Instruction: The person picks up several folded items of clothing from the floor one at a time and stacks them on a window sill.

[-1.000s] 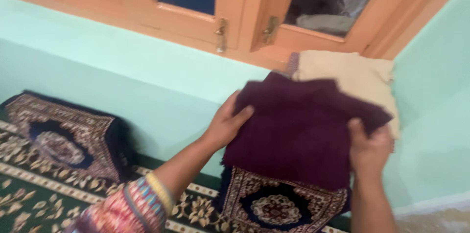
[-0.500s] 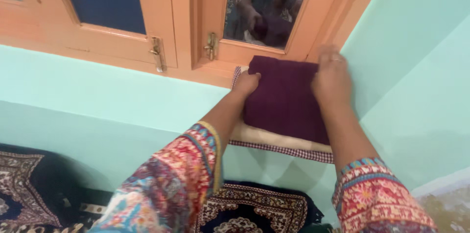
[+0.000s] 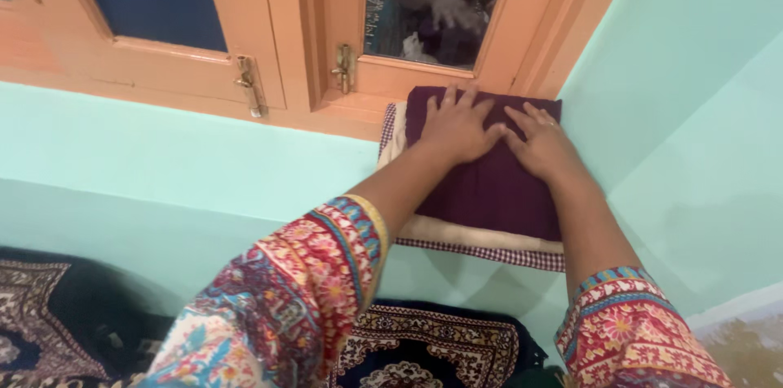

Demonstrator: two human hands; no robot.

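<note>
Below the wooden window frame (image 3: 285, 70), on the mint-green sill (image 3: 204, 160), a folded maroon cloth (image 3: 497, 192) tops a stack of 2 paler cloths, and the left hand (image 3: 457, 123) and right hand (image 3: 542, 143) press flat, open-palmed, side by side on its far end.

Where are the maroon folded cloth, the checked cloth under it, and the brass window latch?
maroon folded cloth (image 3: 497, 192), head view, bare front half below the hands.
checked cloth (image 3: 489, 253), head view, front edge strip.
brass window latch (image 3: 343, 68), head view, middle of the right latch.
</note>
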